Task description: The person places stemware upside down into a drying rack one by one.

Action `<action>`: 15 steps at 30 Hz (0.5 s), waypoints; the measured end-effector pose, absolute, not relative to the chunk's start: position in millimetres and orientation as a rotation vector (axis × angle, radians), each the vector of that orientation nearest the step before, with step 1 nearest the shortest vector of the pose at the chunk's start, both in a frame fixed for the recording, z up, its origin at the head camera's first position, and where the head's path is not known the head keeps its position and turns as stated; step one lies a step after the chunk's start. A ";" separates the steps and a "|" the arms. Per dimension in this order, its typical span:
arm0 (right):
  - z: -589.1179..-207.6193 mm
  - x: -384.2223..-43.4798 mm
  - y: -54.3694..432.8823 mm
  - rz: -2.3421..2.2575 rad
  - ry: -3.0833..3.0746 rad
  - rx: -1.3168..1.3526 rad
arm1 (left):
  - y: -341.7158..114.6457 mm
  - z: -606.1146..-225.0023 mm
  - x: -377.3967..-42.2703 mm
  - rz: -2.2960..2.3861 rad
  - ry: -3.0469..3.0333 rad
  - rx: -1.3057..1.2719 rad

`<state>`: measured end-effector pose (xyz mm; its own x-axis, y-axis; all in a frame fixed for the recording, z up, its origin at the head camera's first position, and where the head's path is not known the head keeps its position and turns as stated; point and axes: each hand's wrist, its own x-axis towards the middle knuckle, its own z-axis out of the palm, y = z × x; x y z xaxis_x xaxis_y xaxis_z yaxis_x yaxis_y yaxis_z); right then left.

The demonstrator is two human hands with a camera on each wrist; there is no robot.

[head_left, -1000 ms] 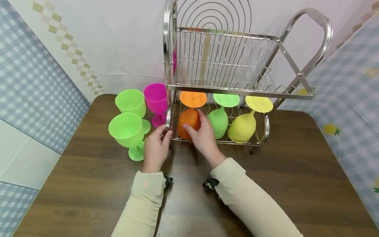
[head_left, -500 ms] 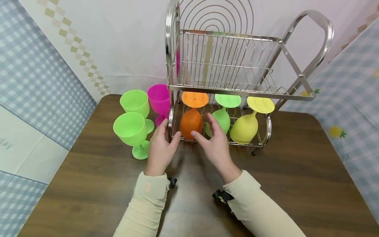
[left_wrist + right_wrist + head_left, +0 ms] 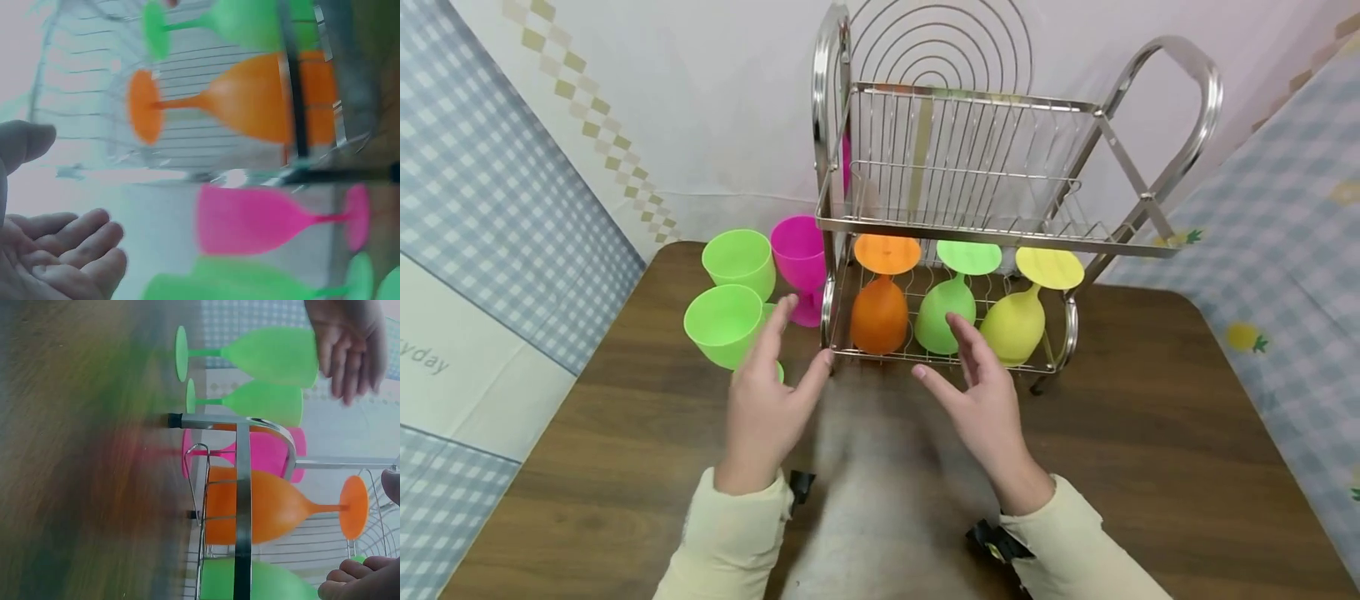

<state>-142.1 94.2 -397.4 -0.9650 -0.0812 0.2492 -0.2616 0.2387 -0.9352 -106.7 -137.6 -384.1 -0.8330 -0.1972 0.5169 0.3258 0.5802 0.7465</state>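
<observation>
An orange goblet [image 3: 880, 317], a green goblet [image 3: 942, 321] and a yellow goblet [image 3: 1017, 323] stand upside down in a row on the lower tier of the metal dish rack [image 3: 958, 237]. To the rack's left, two green goblets and a magenta goblet [image 3: 797, 250] stand upright on the table. My left hand [image 3: 767, 408] holds nothing, its fingers extended beside the front green goblet [image 3: 721, 325]; in the head view it covers part of that goblet's foot. Over the table before the rack, my right hand [image 3: 988, 408] is also bare, thumb and fingers spread apart.
The other upright green goblet [image 3: 739, 257] is behind the front one. The rack's upper tier [image 3: 970, 167] overhangs the inverted goblets' feet. Wooden table [image 3: 1150, 450] extends right and forward of the rack. Patterned cloth [image 3: 722, 100] hangs behind and at both sides.
My left hand has released the rack's left frame and drawn back leftward. My right hand has come off the orange goblet and moved right and toward me. The orange goblet stays on the rack.
</observation>
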 end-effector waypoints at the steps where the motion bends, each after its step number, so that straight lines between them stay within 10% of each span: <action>1: -397.1 -140.8 96.8 1.816 -2.352 0.324 | -140.8 -380.2 -103.4 -1.183 -2.196 -0.132; 15: -401.4 -125.1 120.8 1.812 -2.342 0.286 | -219.5 -366.7 -111.3 -1.059 -2.524 0.307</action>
<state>-125.1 120.8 -401.4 -0.9677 -0.0491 0.2471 -0.2515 0.2446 -0.9364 -111.3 -219.5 -366.7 -0.9022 -0.3415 0.2634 -0.0514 0.6915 0.7205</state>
